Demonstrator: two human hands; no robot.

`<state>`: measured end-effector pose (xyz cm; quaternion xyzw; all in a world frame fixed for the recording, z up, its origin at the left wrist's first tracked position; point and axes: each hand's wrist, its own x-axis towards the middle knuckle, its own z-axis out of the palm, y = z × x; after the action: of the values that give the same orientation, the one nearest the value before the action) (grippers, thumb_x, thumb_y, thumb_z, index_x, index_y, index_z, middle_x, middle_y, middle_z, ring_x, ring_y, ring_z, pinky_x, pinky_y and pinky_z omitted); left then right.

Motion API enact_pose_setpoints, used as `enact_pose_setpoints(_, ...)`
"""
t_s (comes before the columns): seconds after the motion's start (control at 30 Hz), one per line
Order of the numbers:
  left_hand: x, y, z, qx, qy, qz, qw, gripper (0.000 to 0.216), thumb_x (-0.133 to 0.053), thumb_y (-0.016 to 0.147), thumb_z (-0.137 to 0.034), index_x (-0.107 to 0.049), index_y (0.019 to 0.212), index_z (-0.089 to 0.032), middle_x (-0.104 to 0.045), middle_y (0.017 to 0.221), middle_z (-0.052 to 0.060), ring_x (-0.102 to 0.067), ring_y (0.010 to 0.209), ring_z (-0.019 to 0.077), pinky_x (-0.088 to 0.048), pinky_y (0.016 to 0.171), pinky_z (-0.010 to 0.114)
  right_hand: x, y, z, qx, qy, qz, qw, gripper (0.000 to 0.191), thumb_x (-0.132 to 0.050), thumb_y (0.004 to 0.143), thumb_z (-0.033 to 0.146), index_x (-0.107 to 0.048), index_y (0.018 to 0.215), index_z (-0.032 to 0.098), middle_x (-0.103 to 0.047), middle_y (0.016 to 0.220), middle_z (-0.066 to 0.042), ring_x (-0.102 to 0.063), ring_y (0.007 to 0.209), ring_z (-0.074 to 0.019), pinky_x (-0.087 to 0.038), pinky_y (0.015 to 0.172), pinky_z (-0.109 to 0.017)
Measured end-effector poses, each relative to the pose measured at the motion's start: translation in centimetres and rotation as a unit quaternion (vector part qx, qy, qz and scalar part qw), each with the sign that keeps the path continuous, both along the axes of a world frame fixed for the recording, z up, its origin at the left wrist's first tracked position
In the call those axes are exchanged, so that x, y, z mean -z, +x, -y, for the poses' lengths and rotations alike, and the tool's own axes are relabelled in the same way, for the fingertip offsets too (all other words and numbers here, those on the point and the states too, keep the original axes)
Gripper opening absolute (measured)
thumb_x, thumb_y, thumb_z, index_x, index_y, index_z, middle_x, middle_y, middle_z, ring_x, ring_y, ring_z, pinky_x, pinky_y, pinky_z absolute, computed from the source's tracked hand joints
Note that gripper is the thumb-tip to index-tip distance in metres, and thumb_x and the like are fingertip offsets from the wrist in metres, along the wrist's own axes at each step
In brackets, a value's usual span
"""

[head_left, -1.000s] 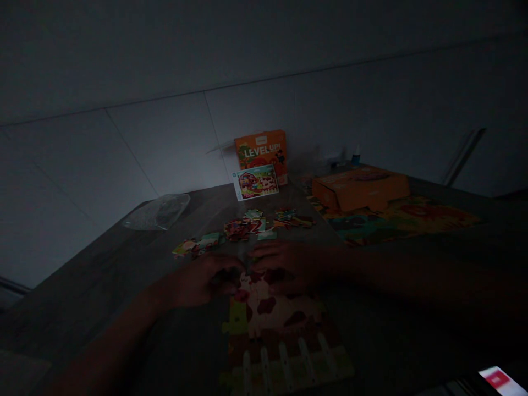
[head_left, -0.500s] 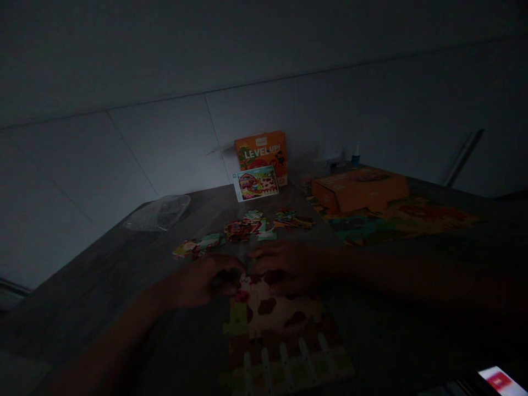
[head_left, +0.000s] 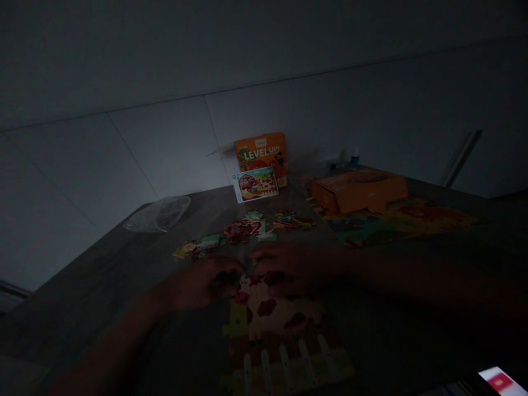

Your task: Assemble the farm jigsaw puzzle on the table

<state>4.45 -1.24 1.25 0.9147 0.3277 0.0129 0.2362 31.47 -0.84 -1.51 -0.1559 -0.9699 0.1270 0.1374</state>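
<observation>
The scene is very dark. A partly joined jigsaw with a cow and a white fence lies on the grey table in front of me. My left hand rests at its upper left corner, fingers curled onto a piece that I cannot see clearly. My right hand lies palm down along the jigsaw's upper edge, fingers pointing left and close together. The fingertips of both hands almost meet above the cow's head.
Loose puzzle pieces are scattered beyond my hands. An orange puzzle box and a picture card lean on the wall. An orange box lid sits on a finished puzzle at right. A clear plastic bag lies left.
Both hands have stayed at the jigsaw's top edge with only slight finger shifts. The view has tipped down a little.
</observation>
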Motion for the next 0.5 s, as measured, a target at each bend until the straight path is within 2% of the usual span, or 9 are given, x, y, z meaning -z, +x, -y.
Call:
enact_pose_setpoints(0.13,-0.02,0.04,0.02,0.009,0.021,0.0,1.0,0.026,-0.058,0.086,-0.014,-0.063,0.111,-0.021,-0.069,0.101,0.004,-0.063,0.089,0.0184,-0.046,0.076,0.028,-0.19,0.03,0.19,0.007,-0.003,0.017,1.0,0.039,-0.056,0.092,0.039,-0.058,0.124,0.018,-0.045,0.144,-0.016,-0.044,0.134,-0.0276,-0.039,0.107,-0.044)
enact_pose_setpoints(0.27,-0.02,0.02,0.1,0.045,0.03,0.013,0.998,0.034,-0.054,0.09,-0.015,-0.062,0.122,-0.025,-0.067,0.111,0.006,-0.062,0.098,0.0204,-0.046,0.083,0.03,0.14,0.07,0.08,-0.001,0.009,0.017,1.0,0.039,-0.054,0.093,0.039,-0.057,0.127,0.018,-0.043,0.146,-0.018,-0.041,0.136,-0.0291,-0.039,0.108,-0.046)
enact_pose_setpoints(0.5,-0.21,0.25,0.48,0.074,0.027,0.004,0.997,0.041,-0.05,0.093,-0.013,-0.062,0.128,-0.031,-0.065,0.099,0.005,-0.061,0.09,0.0193,-0.044,0.076,0.028,0.51,0.05,-0.1,-0.012,0.029,0.012,0.999,0.04,-0.05,0.095,0.039,-0.057,0.129,0.02,-0.043,0.144,-0.018,-0.044,0.134,-0.0286,-0.04,0.105,-0.045)
